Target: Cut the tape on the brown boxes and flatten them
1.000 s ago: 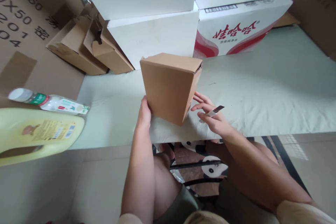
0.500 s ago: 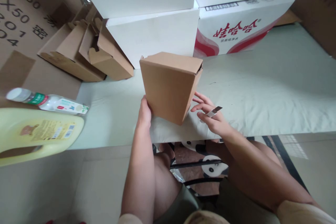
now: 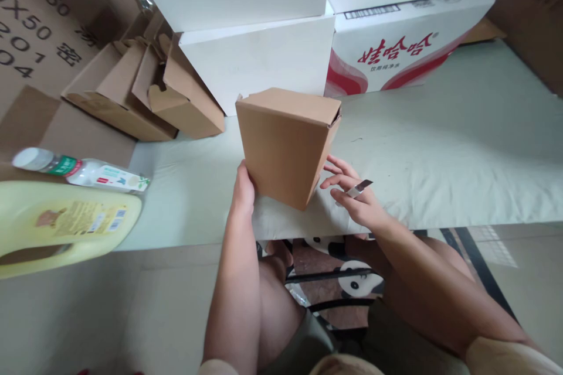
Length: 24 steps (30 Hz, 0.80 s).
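Observation:
A small brown cardboard box stands tilted on one corner on the pale green sheet, its top flap closed. My left hand grips its lower left side. My right hand rests its fingertips against the box's lower right side. A small grey blade-like strip is pinched between the fingers of that hand.
Several folded brown boxes lean at the back left. White cartons and a red-printed carton are stacked behind. A plastic bottle and a yellow jug lie at the left. Large printed cardboard stands far left.
The folded brown boxes at the back left have slid lower and leftwards. My hands and the held box have barely moved.

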Motion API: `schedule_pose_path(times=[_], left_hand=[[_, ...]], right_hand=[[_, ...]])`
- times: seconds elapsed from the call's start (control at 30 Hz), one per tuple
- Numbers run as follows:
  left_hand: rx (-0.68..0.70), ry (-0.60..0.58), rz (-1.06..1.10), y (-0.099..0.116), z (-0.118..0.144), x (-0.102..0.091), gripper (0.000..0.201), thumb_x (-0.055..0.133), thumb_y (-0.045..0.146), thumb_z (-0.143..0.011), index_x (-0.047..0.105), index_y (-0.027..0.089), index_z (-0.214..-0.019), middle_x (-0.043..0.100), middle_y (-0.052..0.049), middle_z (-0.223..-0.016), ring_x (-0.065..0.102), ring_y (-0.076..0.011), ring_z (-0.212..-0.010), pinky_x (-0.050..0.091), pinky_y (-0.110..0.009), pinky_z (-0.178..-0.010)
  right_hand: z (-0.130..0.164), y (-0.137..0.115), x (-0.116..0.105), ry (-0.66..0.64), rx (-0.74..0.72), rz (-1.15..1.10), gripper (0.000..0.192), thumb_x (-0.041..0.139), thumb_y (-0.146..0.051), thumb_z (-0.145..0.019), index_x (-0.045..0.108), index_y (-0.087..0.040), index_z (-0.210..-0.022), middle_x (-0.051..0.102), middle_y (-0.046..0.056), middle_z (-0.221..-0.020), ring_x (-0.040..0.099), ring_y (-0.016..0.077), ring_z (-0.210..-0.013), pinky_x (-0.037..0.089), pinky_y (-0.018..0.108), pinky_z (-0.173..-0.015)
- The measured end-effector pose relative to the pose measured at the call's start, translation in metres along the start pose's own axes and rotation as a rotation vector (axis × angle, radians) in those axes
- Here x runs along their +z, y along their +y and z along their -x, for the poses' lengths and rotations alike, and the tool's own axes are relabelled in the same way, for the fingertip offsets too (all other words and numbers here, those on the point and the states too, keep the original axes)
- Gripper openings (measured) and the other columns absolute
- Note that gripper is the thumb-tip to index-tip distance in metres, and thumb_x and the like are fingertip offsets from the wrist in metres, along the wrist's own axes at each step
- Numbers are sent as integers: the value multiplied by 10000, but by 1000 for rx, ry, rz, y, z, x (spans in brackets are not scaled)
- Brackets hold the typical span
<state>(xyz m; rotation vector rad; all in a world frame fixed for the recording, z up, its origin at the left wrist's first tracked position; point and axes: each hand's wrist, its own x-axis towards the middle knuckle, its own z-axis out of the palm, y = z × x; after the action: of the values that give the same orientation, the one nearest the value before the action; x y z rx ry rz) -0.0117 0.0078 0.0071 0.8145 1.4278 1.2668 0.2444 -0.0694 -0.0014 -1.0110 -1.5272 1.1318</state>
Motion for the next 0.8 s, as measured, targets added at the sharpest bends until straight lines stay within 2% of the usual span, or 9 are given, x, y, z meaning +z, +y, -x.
schedule_pose_path(times=[0.47,0.7,0.8], left_hand=[[13,27,6,-1,-1,1,416,436,485,-945,754,218,-962,811,-65,-1130,682,-283,-1230,546,-416,-1072],[1,-5,0,0,0,1,437,421,508,-949,751,223,-983,810,-60,-1114,677,-287,-1227,518,-438,-1102],[10,-16,1,-1,0,1,447,430,518,-951,757,218,-1003,811,-63,-1155,669,-296,-1266,502,-453,-1135]], right_hand=[[0,-1,-1,3,-12,8,214,628,-439,-1004,774,-284,-1026,420,61,-1693,490,320,-1529,445,568,-1247],[0,0,0,9,-14,46,227,610,-446,-1008,764,-281,-1031,415,67,-1700,504,306,-1521,459,563,-1236],[1,1,0,13,-21,123,228,604,-431,-1003,772,-283,-1045,401,54,-1720,422,317,-1579,378,582,-1290]])
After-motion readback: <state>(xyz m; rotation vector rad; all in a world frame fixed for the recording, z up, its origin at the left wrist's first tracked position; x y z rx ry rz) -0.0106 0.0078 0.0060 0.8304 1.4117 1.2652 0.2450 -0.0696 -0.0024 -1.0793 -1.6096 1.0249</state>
